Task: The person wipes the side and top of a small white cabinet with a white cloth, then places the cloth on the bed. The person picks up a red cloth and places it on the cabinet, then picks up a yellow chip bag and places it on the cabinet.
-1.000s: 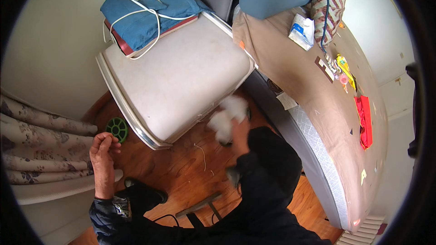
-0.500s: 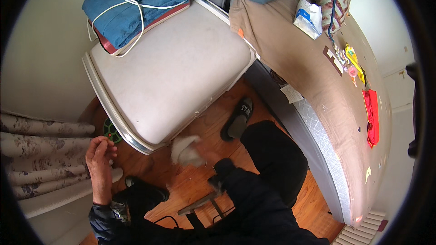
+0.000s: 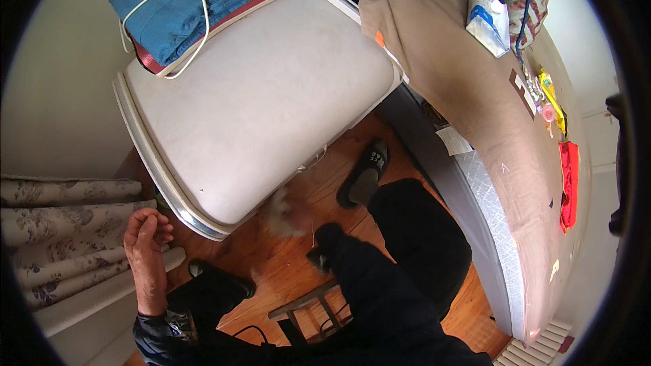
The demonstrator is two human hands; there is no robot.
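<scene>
My left hand [image 3: 146, 254] is raised beside the near-left corner of a white padded lid with a metal rim [image 3: 213, 230]. Its fingers are loosely curled together, and nothing shows in them. My right hand [image 3: 300, 211] is smeared by motion below the lid's front edge, in front of the dark sleeve. A whitish cloth [image 3: 279, 215], also blurred, moves with that hand and appears to be gripped in it. The fingers themselves cannot be made out.
A folded blue cloth [image 3: 176, 17] with a white cable lies on the lid. Floral curtains [image 3: 74, 230] hang at left. The bed [image 3: 468, 81] at right bears a tissue pack [image 3: 489, 26] and a red strip [image 3: 568, 186]. A low wooden stool frame [image 3: 305, 303] stands between my legs.
The cloth and my right hand have moved up a little toward the lid's front edge. My left hand stays almost in place. The view has shifted slightly.
</scene>
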